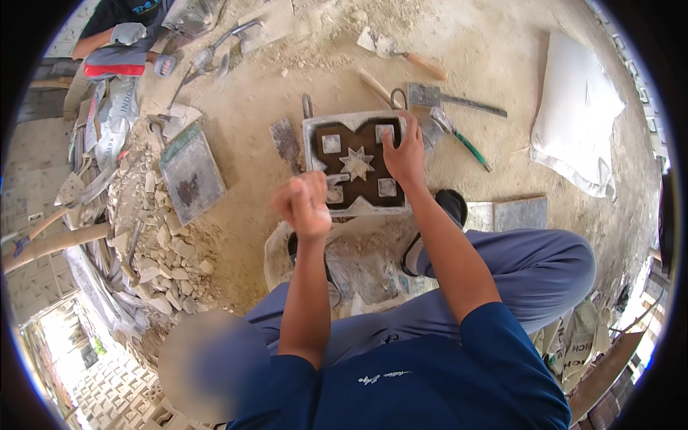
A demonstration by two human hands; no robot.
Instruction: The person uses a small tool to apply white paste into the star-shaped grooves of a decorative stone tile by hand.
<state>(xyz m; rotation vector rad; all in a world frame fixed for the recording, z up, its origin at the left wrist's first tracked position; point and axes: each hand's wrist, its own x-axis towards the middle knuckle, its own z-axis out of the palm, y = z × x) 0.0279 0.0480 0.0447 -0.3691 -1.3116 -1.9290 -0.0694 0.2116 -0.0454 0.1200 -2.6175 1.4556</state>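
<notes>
Right grip [405, 156] lay spread on the mould [309, 140]; left grip [307, 206] was blurred, couldn't tell. Mould looked heavy, stiff tbh; metal loops [305, 104] seemed best holds.

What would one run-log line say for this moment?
grey mould: pale star at centre | left hand: blurred, by near-left corner, grip unclear | right hand: at right side
</notes>
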